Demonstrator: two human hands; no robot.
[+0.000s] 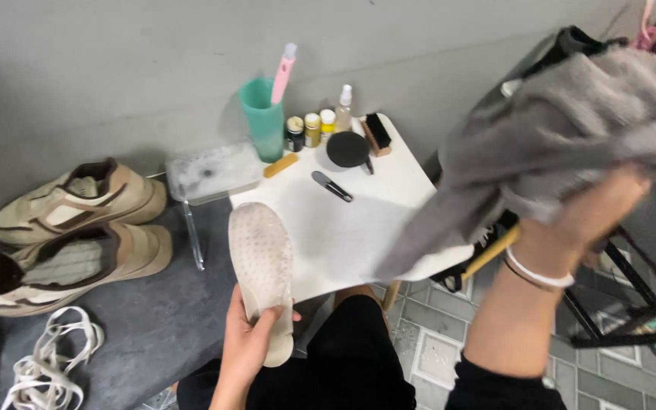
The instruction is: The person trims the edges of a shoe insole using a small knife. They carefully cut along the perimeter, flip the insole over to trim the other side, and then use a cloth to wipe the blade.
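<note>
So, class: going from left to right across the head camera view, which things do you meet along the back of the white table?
Teal cup → dark jar → yellow jar → spray bottle → brown brush.

The person's 2 hands are bare. The right hand [597, 209] has a white band [538, 273] around the wrist, with a thin dark cord just beside it on the forearm side. Further up that arm, a dark sleeve [495, 387] is pushed back near the elbow. The left hand [248, 342] wears nothing at the wrist. Black trousers [351, 357] cover the legs below.
</note>
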